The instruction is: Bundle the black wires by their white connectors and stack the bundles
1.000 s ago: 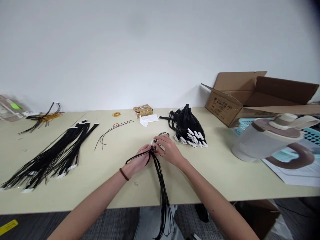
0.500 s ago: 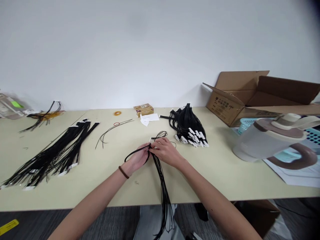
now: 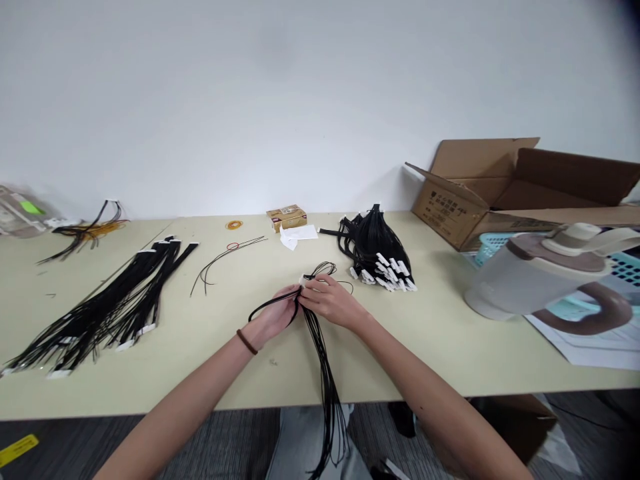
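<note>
- I have the left hand (image 3: 281,312) over the middle of the table (image 3: 240,373), its fingers curled and grasping a bundle of black wires (image 3: 325,373) close to the white plug (image 3: 302,281) at its top.
- I see the right hand (image 3: 333,300) meeting it from the other side, thumb and fingertips pinching the same bundle just beside that plug; which strands each fingertip grips, I cannot tell.
- The bundle hangs from between the hands, crosses the table's near edge and drops below it; one loop bows out over the left wrist, and thin coils (image 3: 325,268) stick out beyond the right fingers.
- Left of the hands, I have a spread of black cables (image 3: 115,293) lying aslant, its lower ends toward the near edge.
- Between that spread and the hands lie a few loose wires (image 3: 215,263) with a red band around them; rubber bands (image 3: 234,225) sit near the back edge.
- Also by the back edge, I see a small box (image 3: 287,217) with white paper (image 3: 299,235) touching its front, and a pile of cables (image 3: 375,240) to their right.
- Toward the back right corner stands an open carton (image 3: 445,212), with a jug (image 3: 525,280) in front of it.
</note>
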A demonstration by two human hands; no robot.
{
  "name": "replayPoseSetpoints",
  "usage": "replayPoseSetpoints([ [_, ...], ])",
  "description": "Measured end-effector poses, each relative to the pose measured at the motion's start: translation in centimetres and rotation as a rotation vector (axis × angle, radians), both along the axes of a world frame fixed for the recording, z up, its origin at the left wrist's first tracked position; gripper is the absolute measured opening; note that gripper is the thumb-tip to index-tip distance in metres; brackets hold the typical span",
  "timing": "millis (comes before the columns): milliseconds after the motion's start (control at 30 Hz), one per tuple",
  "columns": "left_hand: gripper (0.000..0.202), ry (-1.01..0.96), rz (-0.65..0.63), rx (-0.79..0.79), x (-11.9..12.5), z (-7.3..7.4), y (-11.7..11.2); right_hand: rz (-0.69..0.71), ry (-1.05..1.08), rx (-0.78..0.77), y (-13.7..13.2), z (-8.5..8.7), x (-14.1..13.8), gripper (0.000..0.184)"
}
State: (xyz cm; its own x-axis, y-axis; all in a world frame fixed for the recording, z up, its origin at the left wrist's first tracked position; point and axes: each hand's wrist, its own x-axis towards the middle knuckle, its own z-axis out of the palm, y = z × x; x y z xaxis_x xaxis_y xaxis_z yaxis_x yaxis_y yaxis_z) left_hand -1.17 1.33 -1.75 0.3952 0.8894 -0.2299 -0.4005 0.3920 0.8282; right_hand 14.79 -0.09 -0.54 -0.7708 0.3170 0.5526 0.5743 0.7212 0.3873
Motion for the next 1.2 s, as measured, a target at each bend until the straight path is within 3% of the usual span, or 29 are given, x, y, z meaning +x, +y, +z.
replayPoseSetpoints([
  [200, 0.023, -0.021, 0.032, -0.028, 0.1, 0.2, 0.0, 0.016, 0.018, 0.008, 0.3, -0.3, 0.1, 0.018],
  [333, 0.02, -0.052, 0.035, -0.045, 0.2, 0.3, 0.0, 0.026, 0.17, -0.064, 0.5, -0.8, 0.0, 0.016],
  [533, 0.017, -0.076, 0.02, -0.02, 0.2, 0.9, 0.0, 0.063, 0.546, -0.281, 0.0, -0.5, -0.7, 0.019],
  [667, 0.013, -0.097, -0.053, 0.022, 0.1, 1.1, -0.1, 0.11, 0.886, -0.53, -0.9, 1.1, -0.8, 0.017],
  [800, 0.01, -0.093, -0.024, -0.02, 0.0, 0.8, 0.1, 0.217, 1.291, -0.758, -1.3, 2.7, -0.2, 0.015],
  [933, 0.009, -0.089, -0.012, -0.044, -0.2, 0.5, 0.2, 0.324, 1.756, -0.695, -0.9, 3.6, 1.4, 0.018],
  [1033, 0.012, -0.087, -0.028, -0.05, -0.3, 0.4, 0.2, 0.206, 1.966, -0.538, -0.5, 4.0, 2.9, 0.022],
  [1100, 0.014, -0.079, -0.021, -0.046, -0.3, 0.4, 0.1, 0.056, 1.964, -0.375, -0.4, 4.2, 3.7, 0.022],
  [1200, 0.015, -0.06, 0.003, -0.024, -0.1, 0.6, 0.0, -0.19, 1.674, -0.193, -0.7, 4.1, 3.9, 0.025],
])
